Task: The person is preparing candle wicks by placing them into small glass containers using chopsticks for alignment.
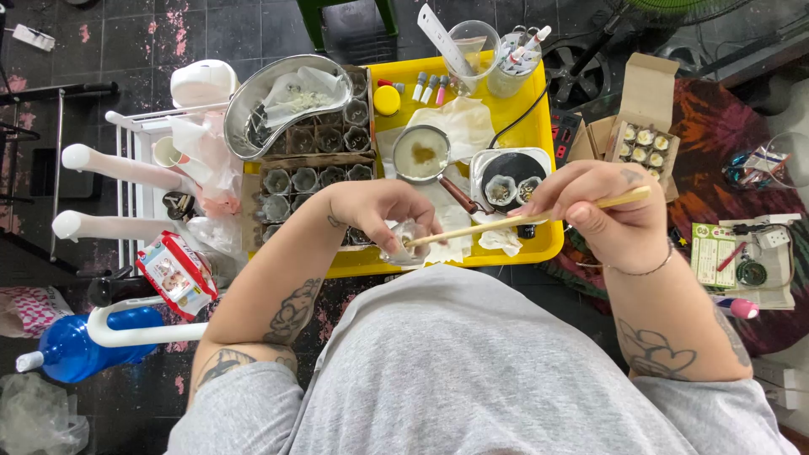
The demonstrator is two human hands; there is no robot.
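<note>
— Yellow tray on dark tiles; what's gripped?
— Left hand closed round a small clear cup; right hand pinches a wooden stick, tip in that cup.

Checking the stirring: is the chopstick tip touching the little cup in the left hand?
Touching. The head view shows the chopstick, held by the right hand, ending inside the small clear cup in the left hand.

Small clear cup and wooden stick, both up off the tray.

Cup see-through, a bit crinkly, tipped slightly, over the yellow tray's near edge. Stick pale and thin, slanting up to the right, lower tip poking into the cup's mouth.
</note>
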